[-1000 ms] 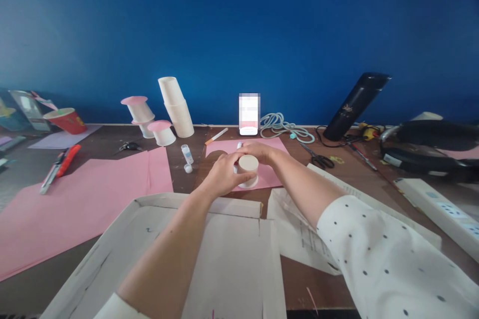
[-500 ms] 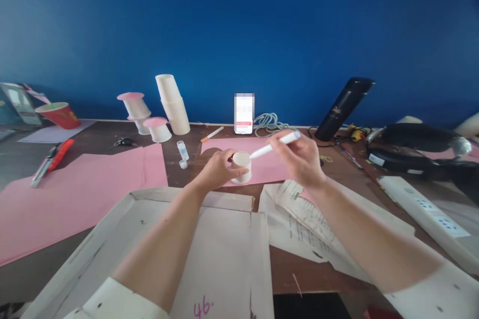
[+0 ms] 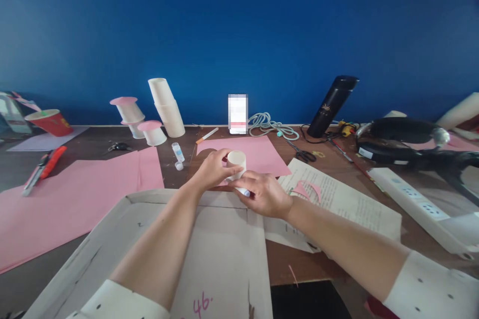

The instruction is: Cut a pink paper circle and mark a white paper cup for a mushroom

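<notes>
So the white paper cup (image 3: pixel 236 158) is right in front of me, over the near left part of a pink sheet (image 3: pixel 264 153), and my left hand (image 3: pixel 214 168) is clamped on it, thumb across the near side and fingers round the far left, spread only as wide as the cup. My right hand (image 3: pixel 266 194) is closed on a white pen (image 3: pixel 245 192), blue end poking out between thumb and fingers, right by the cup's base; can't tell if the tip or my fingertips are touching it. Just below my hands there's a big white cardboard tray (image 3: pixel 224 254) with "46" scrawled on it in purple, and a printed paper (image 3: pixel 352 204) with pink scraps on it lies to the right. Further out, a lit phone (image 3: pixel 238 113) stands by the blue wall, a coiled pale cable (image 3: pixel 271 125) beside it, scissors (image 3: pixel 304 153) nearer me on the right, and a leaning stack of paper cups (image 3: pixel 169 114) off to the left.
</notes>
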